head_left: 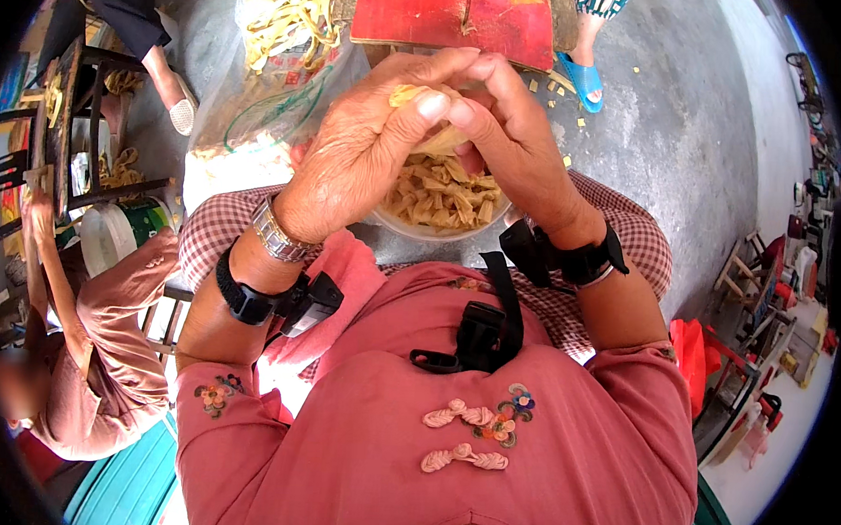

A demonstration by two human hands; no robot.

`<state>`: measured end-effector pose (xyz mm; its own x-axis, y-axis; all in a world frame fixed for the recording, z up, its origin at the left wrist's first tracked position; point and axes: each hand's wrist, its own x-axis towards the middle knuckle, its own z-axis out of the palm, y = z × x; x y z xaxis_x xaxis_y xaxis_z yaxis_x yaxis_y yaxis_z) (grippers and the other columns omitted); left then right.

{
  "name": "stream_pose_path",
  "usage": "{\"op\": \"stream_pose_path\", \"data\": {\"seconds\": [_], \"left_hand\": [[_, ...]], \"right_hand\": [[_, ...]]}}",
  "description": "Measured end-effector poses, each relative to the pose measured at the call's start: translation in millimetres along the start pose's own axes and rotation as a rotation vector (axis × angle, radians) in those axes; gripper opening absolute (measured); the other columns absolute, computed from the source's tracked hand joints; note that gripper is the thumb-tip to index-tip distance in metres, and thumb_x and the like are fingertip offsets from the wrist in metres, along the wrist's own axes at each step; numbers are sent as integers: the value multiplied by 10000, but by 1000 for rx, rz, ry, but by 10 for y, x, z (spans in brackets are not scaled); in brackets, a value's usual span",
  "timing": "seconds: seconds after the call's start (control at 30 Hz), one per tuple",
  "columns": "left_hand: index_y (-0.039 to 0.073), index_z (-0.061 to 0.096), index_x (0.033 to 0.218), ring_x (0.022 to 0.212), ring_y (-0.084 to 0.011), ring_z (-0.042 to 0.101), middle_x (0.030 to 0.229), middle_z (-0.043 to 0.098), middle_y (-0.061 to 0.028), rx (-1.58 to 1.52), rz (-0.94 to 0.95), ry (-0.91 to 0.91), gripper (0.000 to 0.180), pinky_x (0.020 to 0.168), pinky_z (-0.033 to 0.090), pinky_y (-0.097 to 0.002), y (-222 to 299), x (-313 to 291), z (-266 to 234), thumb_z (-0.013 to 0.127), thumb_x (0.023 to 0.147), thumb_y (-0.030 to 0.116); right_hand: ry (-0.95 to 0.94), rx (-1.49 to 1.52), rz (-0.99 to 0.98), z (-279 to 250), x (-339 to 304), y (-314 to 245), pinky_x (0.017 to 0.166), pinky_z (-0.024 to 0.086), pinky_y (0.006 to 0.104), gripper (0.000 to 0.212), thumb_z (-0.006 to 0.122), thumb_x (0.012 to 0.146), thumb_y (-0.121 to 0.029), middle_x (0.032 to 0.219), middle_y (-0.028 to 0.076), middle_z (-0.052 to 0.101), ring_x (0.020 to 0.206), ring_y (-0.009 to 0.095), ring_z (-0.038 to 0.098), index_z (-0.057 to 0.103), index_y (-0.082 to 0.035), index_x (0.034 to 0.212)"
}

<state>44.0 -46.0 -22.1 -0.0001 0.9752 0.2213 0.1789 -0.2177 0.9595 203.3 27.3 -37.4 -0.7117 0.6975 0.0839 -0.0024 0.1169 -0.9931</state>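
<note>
My left hand [355, 142] and my right hand [520, 135] meet in front of me, thumbs nearly touching, fingers curled together. Between them is a soft, pale yellow strip [441, 141] that looks like tofu skin; one end [405, 95] pokes up by my left thumb. Part of the strip is hidden behind my fingers. Directly below, a bowl [429, 233] is filled with short, folded or knotted yellow pieces [447, 190] of the same look. It sits at my lap, between my knees in checked cloth.
Long yellow strips [286, 17] lie heaped on a clear plastic bag [258, 115] ahead on the left. A red board [408, 18] stands straight ahead. One person [107, 343] sits at my left by a dark rack [64, 144]. A blue-slippered foot [583, 80] is ahead on the right.
</note>
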Motion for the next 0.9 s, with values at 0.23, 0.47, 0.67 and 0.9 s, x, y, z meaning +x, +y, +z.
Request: {"op": "stream_pose_path", "data": {"seconds": [0.23,0.47,0.67,0.9], "left_hand": [[-17,525,1228,999,-192,594,1137,597,-98,-391,-336,-109,536,876,482,-321,47,-29,-28,390,971,434],[-29,535,1199,754,-170,550,933,541,-60,-780,-418,-63,557,774,535,-389,105,41,-90,359,972,449],[-52,554,1159,715,-139,517,888,536,-40,-785,-375,1,520,770,530,-390,32,31,-199,359,981,397],[-33,575,1150,667,-137,547,888,571,-71,-603,-405,-2,565,698,524,-313,25,38,-113,344,975,452]], "right_hand": [[73,-99,-195,-13,34,0,674,476,280,298,492,951,-269,960,91,602,806,130,578,502,-39,1140],[184,3,56,-357,-115,140,675,421,248,317,462,950,-301,810,22,565,771,99,529,596,-15,920],[11,-134,144,-449,-149,149,550,414,214,289,507,941,-306,736,-10,531,668,64,505,593,-30,935],[-227,36,293,-164,-56,-22,474,455,173,239,520,944,-273,717,-14,546,672,37,523,594,-46,937]]}}
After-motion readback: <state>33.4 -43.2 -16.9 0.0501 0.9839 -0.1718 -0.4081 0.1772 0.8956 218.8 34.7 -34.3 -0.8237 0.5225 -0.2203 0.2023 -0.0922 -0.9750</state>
